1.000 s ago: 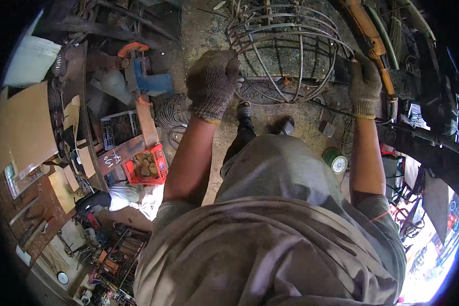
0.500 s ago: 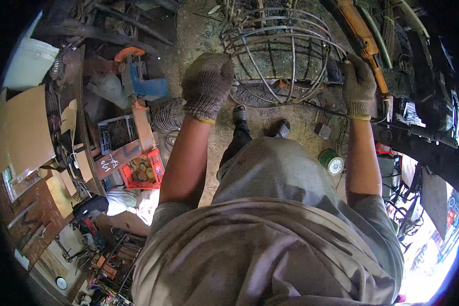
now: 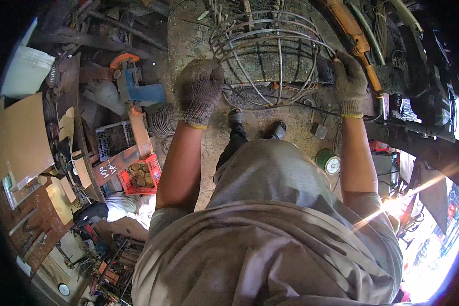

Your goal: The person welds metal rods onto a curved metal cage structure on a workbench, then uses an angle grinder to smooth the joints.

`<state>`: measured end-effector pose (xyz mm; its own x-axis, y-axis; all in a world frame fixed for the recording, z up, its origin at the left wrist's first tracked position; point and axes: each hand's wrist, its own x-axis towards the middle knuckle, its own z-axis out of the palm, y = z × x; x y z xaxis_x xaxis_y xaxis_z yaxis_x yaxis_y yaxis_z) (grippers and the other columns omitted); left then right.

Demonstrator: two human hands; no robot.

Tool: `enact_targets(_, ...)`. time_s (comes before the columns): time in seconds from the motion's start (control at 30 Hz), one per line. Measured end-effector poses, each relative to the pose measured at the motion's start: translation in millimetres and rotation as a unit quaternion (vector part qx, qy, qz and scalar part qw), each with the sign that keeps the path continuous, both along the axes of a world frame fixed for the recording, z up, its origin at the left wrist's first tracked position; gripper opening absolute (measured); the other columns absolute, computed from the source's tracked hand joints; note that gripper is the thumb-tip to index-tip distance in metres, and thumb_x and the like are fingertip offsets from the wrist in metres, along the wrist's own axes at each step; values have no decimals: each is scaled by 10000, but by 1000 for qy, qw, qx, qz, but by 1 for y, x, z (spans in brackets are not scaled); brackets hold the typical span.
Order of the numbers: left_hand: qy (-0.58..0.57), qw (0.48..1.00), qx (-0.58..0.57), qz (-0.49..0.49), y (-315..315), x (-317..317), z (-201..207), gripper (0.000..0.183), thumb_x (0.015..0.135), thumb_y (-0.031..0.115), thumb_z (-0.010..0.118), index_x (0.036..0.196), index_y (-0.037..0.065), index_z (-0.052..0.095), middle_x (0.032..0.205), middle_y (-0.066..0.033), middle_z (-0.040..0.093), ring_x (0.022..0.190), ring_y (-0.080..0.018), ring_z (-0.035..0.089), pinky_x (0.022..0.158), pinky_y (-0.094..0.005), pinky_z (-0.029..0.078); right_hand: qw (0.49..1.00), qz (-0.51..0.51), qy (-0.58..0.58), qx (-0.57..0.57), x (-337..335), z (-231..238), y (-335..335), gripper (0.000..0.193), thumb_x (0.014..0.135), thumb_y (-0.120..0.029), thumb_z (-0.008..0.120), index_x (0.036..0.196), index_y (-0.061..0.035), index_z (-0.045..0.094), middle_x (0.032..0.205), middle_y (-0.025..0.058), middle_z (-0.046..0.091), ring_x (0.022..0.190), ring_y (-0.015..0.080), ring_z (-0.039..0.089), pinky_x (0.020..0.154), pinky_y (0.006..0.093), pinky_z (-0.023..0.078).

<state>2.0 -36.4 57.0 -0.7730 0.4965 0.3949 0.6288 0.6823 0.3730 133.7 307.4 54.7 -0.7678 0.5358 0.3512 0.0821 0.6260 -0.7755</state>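
Note:
A rounded wire cage (image 3: 280, 64) of bent metal rods spans the space between my hands, its hoops curving across the top of the view. My left hand (image 3: 201, 91), in a grey-brown knit glove with a yellow cuff edge, is closed at the cage's left side; its fingertips are turned away from view. On the other side, my right hand (image 3: 350, 84), gloved alike, has its thumb and fingers closed around the right end of a hoop. Both forearms reach forward, with the cage over the worktop edge.
Past my right hand lies an orange long-bodied tool (image 3: 349, 28). A blue clamp-like metal piece (image 3: 143, 93) sits at left, above a red basket (image 3: 155, 171) of round pieces. On the floor are a green spool (image 3: 328, 161) and a small metal block (image 3: 319, 131).
The cage and both gloved hands appear slightly farther left, as does the whole scene. A bright glare has appeared at the lower right. Both hands keep their grip.

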Motion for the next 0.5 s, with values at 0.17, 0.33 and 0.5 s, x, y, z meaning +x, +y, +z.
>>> enact_targets(0.17, -15, 1000, 6, -6, 1, 0, 1, 222, 881, 285, 654, 901, 75, 723, 925, -156, 714, 897, -368, 673, 804, -451, 533, 1000, -10, -7, -6, -1, 2, 1, 219, 921, -125, 688, 1112, -24, 719, 1086, 146, 718, 1014, 251, 688, 909, 346, 520)
enact_targets(0.33, -31, 999, -18, 9, 3, 2, 7, 228, 884, 290, 648, 909, 77, 726, 937, -154, 716, 927, -366, 670, 831, -456, 528, 1000, -14, -13, 7, 0, 10, -5, 218, 920, -129, 684, 1107, -25, 720, 1079, 145, 719, 1018, 261, 687, 915, 356, 515)
enact_targets(0.5, -69, 997, -24, 13, 5, 5, 22, 239, 896, 296, 640, 932, 78, 732, 948, -139, 721, 930, -361, 674, 850, -450, 531, 998, -16, -34, 43, 1, 12, -5, 212, 919, -107, 677, 1108, -19, 715, 1083, 153, 714, 1023, 257, 684, 921, 349, 515)
